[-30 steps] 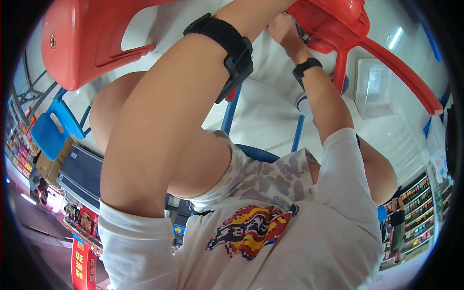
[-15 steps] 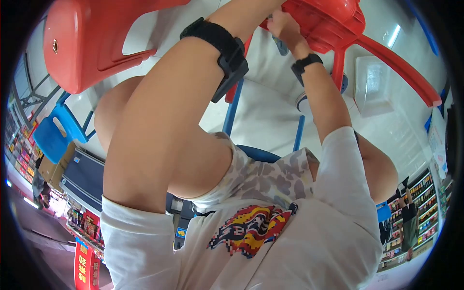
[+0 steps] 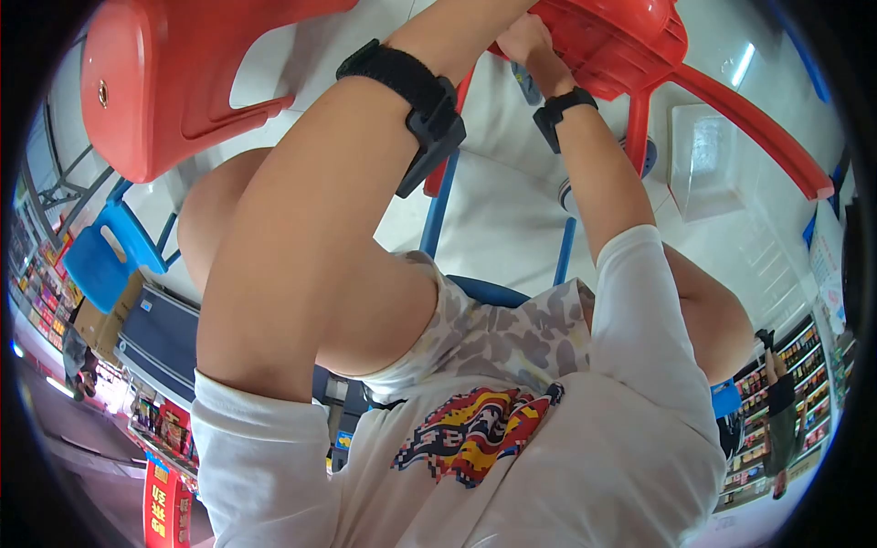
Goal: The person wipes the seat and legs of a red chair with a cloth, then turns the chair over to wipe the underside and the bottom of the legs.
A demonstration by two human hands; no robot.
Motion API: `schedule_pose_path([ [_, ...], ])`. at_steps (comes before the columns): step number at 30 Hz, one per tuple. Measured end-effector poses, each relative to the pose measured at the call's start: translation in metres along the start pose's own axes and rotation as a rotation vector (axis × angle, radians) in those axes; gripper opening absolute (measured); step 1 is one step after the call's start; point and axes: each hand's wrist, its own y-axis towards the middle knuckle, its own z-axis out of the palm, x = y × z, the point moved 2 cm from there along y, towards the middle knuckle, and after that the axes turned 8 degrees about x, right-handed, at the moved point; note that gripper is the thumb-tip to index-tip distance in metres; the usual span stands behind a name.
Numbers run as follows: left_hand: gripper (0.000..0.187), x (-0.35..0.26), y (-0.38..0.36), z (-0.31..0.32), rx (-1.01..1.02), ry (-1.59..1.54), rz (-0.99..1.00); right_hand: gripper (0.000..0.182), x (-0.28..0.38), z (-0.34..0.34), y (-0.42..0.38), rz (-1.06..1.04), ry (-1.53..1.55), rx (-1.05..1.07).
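Nudged slightly left and farther off since half a second ago: the right hand [image 3: 524, 38], along with the black wristband [image 3: 562, 107] just behind it. Looks half curled, right beside the left edge of the ribbed red plastic seat [image 3: 607, 55] at the far right; honestly can't tell if pinching anything or just resting there. Can't tell about the left hand either, out past the far edge, with only the left arm [image 3: 292, 228] to go on. Can also spot a red plastic chair [image 3: 119, 114] far left, a blue chair [image 3: 123, 233] nearer, and a clear plastic tub [image 3: 708, 169] to the right.
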Motion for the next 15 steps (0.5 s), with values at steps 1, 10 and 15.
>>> schedule_pose_path([
  [1, 0.020, 0.002, -0.001, 0.000, -0.006, 0.041, -0.008, 0.036, 0.003, -0.004, -0.002, 0.006, 0.000, -0.011],
  [10, 0.018, 0.012, 0.000, -0.001, -0.025, 0.093, 0.059, 0.020, -0.007, 0.004, -0.076, -0.062, 1.014, -0.285],
  [15, 0.018, 0.016, 0.002, 0.000, -0.030, 0.050, 0.101, 0.017, -0.012, -0.002, -0.147, 0.294, 1.266, -1.001],
])
